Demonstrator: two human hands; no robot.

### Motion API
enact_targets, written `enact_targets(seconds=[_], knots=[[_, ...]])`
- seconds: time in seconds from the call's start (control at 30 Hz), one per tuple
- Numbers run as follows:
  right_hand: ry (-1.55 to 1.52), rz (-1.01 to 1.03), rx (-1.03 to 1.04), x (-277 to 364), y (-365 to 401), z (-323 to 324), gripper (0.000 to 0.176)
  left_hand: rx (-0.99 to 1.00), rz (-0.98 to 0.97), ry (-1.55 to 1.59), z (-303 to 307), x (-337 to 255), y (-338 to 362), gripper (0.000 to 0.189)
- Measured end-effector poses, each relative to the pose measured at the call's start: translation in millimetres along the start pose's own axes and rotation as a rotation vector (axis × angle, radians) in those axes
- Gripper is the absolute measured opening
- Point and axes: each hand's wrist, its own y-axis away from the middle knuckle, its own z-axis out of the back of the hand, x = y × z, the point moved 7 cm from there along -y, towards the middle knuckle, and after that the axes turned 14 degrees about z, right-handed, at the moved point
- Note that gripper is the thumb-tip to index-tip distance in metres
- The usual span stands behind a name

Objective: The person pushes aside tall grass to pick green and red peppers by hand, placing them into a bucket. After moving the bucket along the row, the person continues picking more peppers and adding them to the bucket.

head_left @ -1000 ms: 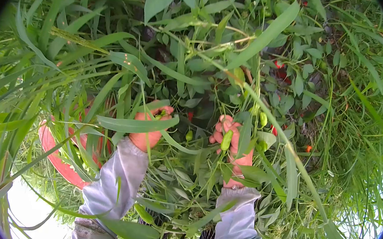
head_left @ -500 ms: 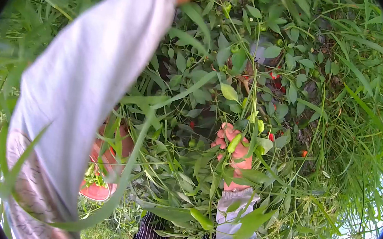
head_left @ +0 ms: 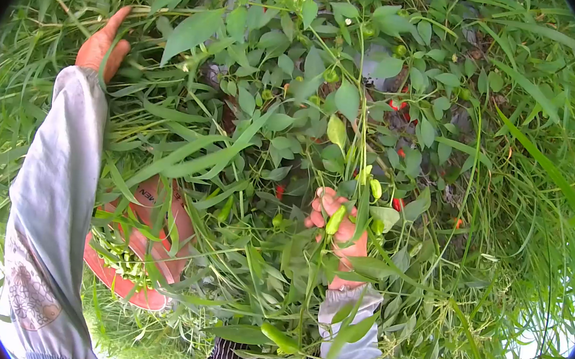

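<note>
Spreading left hand [head_left: 103,52] open in grass [head_left: 35,58], perhaps holding blades off the pepper plant [head_left: 346,100]; curling right hand [head_left: 346,237] behind a green chili [head_left: 335,220], leaving its grip impossible to tell.

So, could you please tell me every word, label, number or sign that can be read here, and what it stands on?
"MEN", as it appears here, dark letters on the red container; they stand tilted and may be "NEW" seen upside down.
More dark lettering further right on the same container: partly hidden and too small to read.
The left sleeve bears a floral print, with no words that I can make out.
</note>
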Motion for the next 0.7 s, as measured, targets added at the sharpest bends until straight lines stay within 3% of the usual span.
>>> enact_targets(seconds=[0.07, 0.17, 0.23, 0.27, 0.33, 0.37, 0.43, 0.47, 0.5, 0.53, 0.67, 0.7], knots=[[0.028, 0.004, -0.007, 3, 0, 0, 0.034, 0.023, -0.003, 0.13, 7, -23, 5, 0.058], [0.071, -0.015, 0.008, 4, 1, -2, 0.03, 0.049, -0.189, 0.32, 6, -63, 17, 0.048], [0.055, 0.009, 0.048, -9, -5, 3, 0.026, 0.108, -0.405, 0.52, 4, -114, 56, 0.028], [-0.076, 0.028, 0.059, -16, -7, 8, 0.022, 0.392, -0.307, 0.832, -12, -129, 70, 0.022], [-0.187, 0.039, 0.057, -23, -7, 14, 0.017, 0.571, -0.335, 0.725, -31, -163, 107, 0.014], [-0.164, 0.036, 0.042, -22, -6, 13, 0.016, 0.446, -0.457, 0.312, -37, -178, 121, 0.013], [-0.092, -0.014, -0.043, -15, 0, 6, 0.016, 0.462, -0.458, 0.232, -81, -192, 126, 0.016], [-0.101, 0.008, -0.051, -17, -1, 6, 0.016, 0.508, -0.354, 0.407, -106, -193, 126, 0.017], [-0.108, 0.027, -0.06, -18, -1, 8, 0.016, 0.466, -0.354, 0.259, -110, -206, 128, 0.019], [-0.322, -0.007, -0.002, -14, 0, 1, 0.016, 0.425, -0.356, 0.109, -113, -218, 130, 0.022], [0.057, -0.125, -0.137, -1, 10, -4, 0.019, 0.55, -0.436, 0.051, -157, -233, 132, 0.023], [0.123, -0.138, -0.135, 4, 11, -5, 0.019, 0.601, -0.197, 0.246, -157, -228, 129, 0.027]])
